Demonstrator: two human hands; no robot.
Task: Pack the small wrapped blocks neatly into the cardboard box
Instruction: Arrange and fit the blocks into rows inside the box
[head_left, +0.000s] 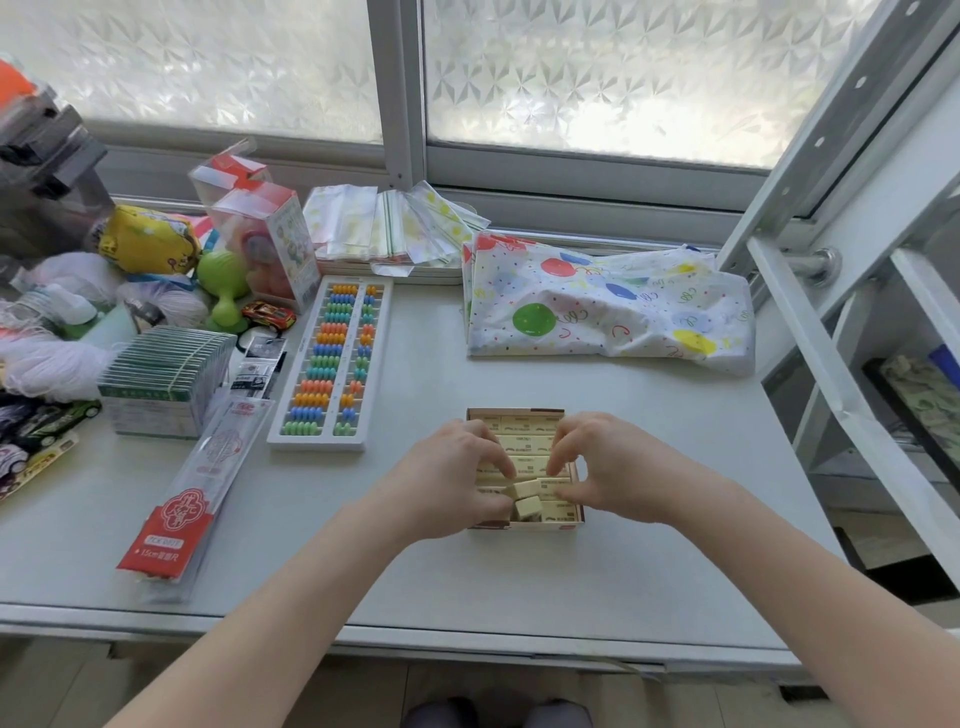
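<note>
While both hands crowd the low rectangular cardboard box (524, 467) at the smooth grey bench's (571, 582) six o'clock, left hand (448, 478) fingers pinch a cream wrapped block (528, 506); right hand (608, 467) fingers curl onto flat-packed glossy blocks (524, 428).

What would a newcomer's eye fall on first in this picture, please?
Probably the two hands, left hand and right hand, working over the cardboard box of cream blocks at the table's centre. Next, the colourful abacus to its left and the balloon-print bag behind.
</note>
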